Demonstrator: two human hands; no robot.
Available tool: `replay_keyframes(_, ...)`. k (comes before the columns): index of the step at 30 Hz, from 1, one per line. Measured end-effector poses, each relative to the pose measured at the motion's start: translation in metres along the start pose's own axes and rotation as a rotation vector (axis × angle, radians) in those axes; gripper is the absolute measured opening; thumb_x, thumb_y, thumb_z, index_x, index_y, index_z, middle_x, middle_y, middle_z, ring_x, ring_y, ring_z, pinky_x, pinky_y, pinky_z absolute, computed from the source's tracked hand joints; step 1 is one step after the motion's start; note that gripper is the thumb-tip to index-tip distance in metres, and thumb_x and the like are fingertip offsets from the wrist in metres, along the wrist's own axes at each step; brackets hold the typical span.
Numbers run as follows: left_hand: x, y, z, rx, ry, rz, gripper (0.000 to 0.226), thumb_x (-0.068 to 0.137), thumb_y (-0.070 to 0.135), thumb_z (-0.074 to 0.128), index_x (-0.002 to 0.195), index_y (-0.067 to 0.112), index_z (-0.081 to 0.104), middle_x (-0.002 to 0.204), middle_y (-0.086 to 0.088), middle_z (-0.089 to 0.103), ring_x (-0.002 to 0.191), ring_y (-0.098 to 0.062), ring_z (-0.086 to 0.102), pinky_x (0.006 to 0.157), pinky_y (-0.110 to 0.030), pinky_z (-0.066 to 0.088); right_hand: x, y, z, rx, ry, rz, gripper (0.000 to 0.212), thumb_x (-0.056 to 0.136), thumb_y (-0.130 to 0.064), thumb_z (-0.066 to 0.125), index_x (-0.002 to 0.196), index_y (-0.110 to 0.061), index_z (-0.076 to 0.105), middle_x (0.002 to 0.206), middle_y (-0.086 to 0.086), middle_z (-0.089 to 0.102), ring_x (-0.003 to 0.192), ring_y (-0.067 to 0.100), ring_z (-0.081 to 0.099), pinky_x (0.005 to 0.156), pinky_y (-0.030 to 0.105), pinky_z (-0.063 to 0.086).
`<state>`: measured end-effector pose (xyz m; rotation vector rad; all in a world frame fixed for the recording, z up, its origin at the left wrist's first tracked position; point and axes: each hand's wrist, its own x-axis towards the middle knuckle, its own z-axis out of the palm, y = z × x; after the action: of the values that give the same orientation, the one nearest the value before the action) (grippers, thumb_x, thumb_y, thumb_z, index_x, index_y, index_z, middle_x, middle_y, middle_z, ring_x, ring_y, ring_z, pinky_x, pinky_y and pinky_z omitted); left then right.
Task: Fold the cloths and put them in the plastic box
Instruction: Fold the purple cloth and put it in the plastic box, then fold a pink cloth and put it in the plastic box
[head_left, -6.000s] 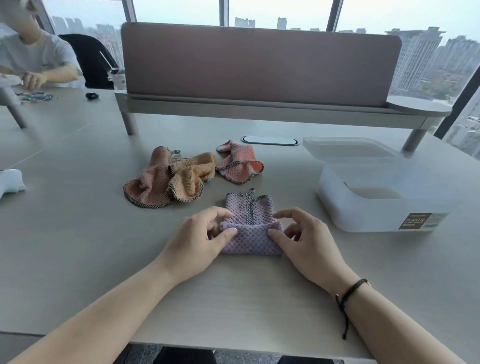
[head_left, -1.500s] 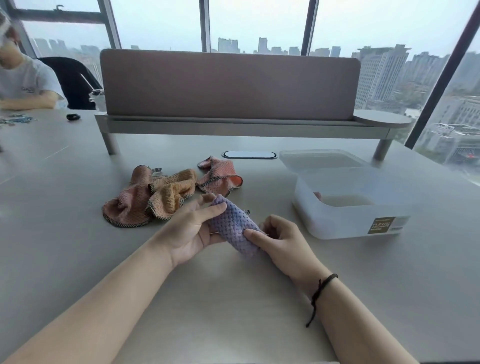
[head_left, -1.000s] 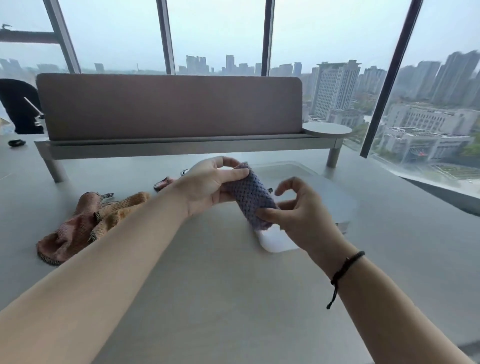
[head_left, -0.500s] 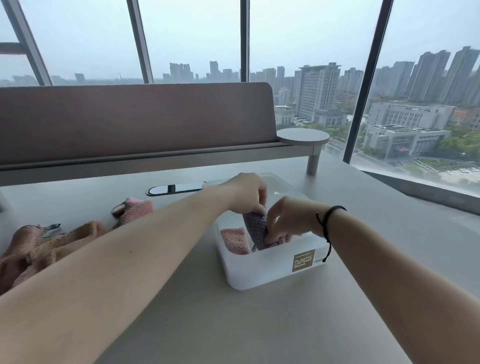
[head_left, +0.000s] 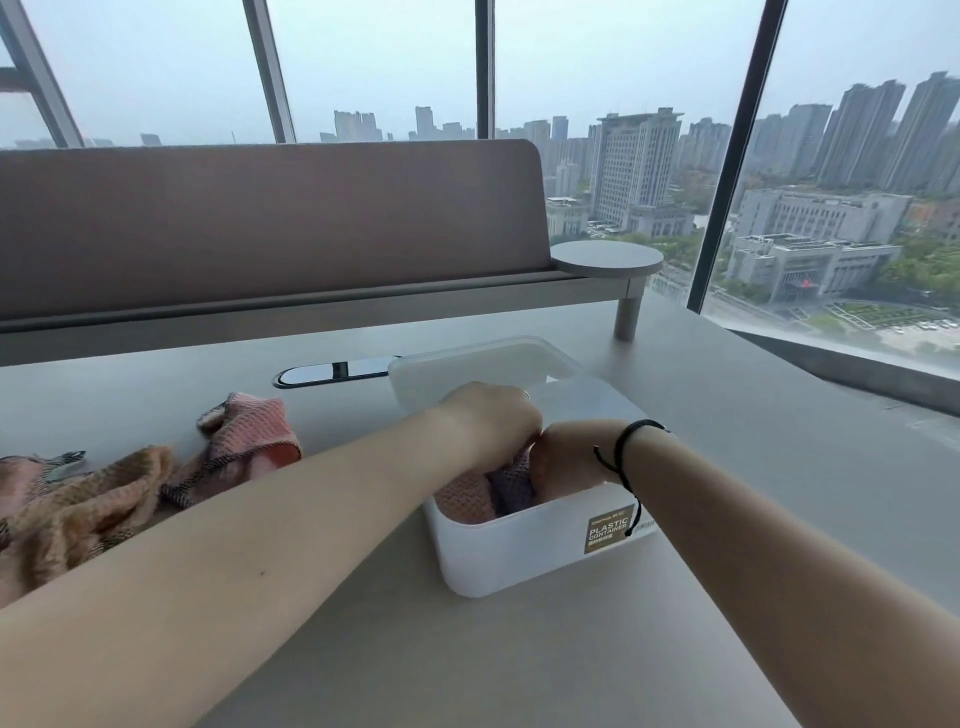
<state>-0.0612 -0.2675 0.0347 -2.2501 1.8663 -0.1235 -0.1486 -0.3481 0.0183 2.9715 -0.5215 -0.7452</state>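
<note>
Label on box: a brown sticker (head_left: 611, 527) on the near wall reads "PLASTIC CONTAINER"; the smaller line under it is too small to read.
Plastic box: white plastic box (head_left: 519, 556) on the bench (head_left: 519, 649), its lid (head_left: 483, 371) open behind it.
Purple cloth: folded purple cloth (head_left: 511, 483) inside the box, just beside a folded pink cloth (head_left: 465, 501) on its left.
Left hand: left hand (head_left: 493, 421) reaches into the box from above onto the purple cloth; its fingers are hidden, so I cannot tell whether they grip.
Right hand: right hand (head_left: 563, 460) is down in the box against the purple cloth's right side; fingers hidden behind the wall, grip unclear. A black cord bracelet (head_left: 621, 457) sits on the wrist.
Waiting cloths: a pink cloth (head_left: 249, 441), a tan cloth (head_left: 104, 499) and another pink cloth (head_left: 21, 483) lie unfolded on the bench to the left.
Change: half a second ago the purple cloth stood higher between the fingers; now it sits lower in the box and both hands have sunk with it.
</note>
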Motion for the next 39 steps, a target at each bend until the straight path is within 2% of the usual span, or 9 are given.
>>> replay_keyframes(5,0.0,0.004,0.006,-0.048,-0.085,-0.08,0.016,0.086,0.0,0.052,0.083,0.011,0.064,0.096,-0.011,0.065,0.076,-0.03,0.056,0.062,-0.031,0.04,-0.005,-0.002,-0.001,0.01,0.077,0.063,0.035,0.089,-0.025,0.057,0.057,-0.021,0.043,0.06,-0.002,0.046,0.053,0.01,0.038,0.052,0.025,0.033)
replay_keyframes(10,-0.009,-0.002,0.005,-0.165,-0.1,-0.072,0.029,0.088,0.007,0.056,0.111,0.017,0.072,0.112,-0.007,0.07,0.096,-0.029,0.066,0.083,-0.036,0.056,-0.016,-0.01,-0.017,-0.004,-0.03,0.137,0.031,0.086,-0.023,0.057,0.057,-0.012,0.052,0.049,0.001,0.051,0.05,0.018,0.043,0.05,0.023,0.034)
replay_keyframes(13,-0.021,-0.01,-0.007,-0.316,0.002,-0.082,0.028,0.091,0.011,0.057,0.11,0.024,0.072,0.11,0.0,0.07,0.09,-0.022,0.063,0.076,-0.027,0.05,-0.028,-0.011,-0.035,0.012,-0.045,0.126,0.034,0.082,-0.041,0.067,0.099,-0.013,0.075,0.092,0.002,0.075,0.079,0.018,0.064,0.067,0.024,0.05)
replay_keyframes(15,-0.033,-0.018,-0.018,-0.388,0.118,-0.086,0.032,0.092,0.011,0.053,0.111,0.026,0.073,0.1,0.005,0.067,0.084,-0.015,0.056,0.072,-0.022,0.042,-0.031,-0.012,-0.048,-0.012,0.088,0.127,0.044,0.081,-0.048,0.07,0.111,-0.015,0.073,0.108,0.002,0.072,0.101,0.02,0.066,0.085,0.031,0.053)
replay_keyframes(19,-0.076,-0.041,-0.038,-0.658,0.405,-0.12,0.025,0.092,0.012,0.055,0.099,0.022,0.077,0.075,0.017,0.064,0.072,-0.005,0.059,0.069,-0.012,0.043,-0.043,-0.028,-0.074,0.137,0.523,0.166,0.027,0.081,-0.046,0.07,0.082,-0.019,0.071,0.078,-0.001,0.062,0.084,0.024,0.063,0.065,0.029,0.049)
replay_keyframes(22,-0.119,-0.061,-0.026,-0.94,0.566,-0.198,0.017,0.092,0.013,0.059,0.09,0.018,0.075,0.075,0.001,0.073,0.066,-0.012,0.067,0.067,-0.027,0.057,-0.063,-0.071,-0.075,0.433,0.809,0.068,0.018,0.08,-0.045,0.066,0.08,-0.028,0.07,0.076,-0.005,0.064,0.079,0.02,0.062,0.065,0.029,0.05)
replay_keyframes(27,-0.199,-0.093,0.041,-0.881,0.486,-0.426,0.02,0.082,0.016,0.06,0.07,0.032,0.067,0.061,0.015,0.062,0.06,0.001,0.054,0.06,-0.028,0.045,-0.057,-0.179,-0.038,0.379,0.782,-0.164,0.018,0.085,-0.046,0.058,0.095,-0.032,0.064,0.089,-0.007,0.062,0.094,0.021,0.062,0.07,0.033,0.05)
replay_keyframes(32,-0.274,-0.112,0.111,-0.779,0.426,-0.587,0.019,0.089,0.02,0.061,0.098,0.034,0.07,0.106,0.015,0.063,0.098,-0.002,0.057,0.086,-0.025,0.046,-0.003,-0.251,0.013,0.357,0.65,-0.182,0.043,0.086,-0.048,0.058,0.124,-0.029,0.053,0.127,0.0,0.053,0.118,0.025,0.053,0.091,0.037,0.043)
replay_keyframes(39,-0.297,-0.12,0.146,-0.667,0.458,-0.605,0.03,0.092,0.032,0.06,0.122,0.029,0.064,0.134,0.011,0.051,0.123,-0.012,0.049,0.105,-0.028,0.039,0.056,-0.271,0.02,0.452,0.825,0.027,0.062,0.08,-0.058,0.052,0.135,-0.035,0.035,0.126,0.005,0.05,0.119,0.03,0.051,0.098,0.043,0.039)
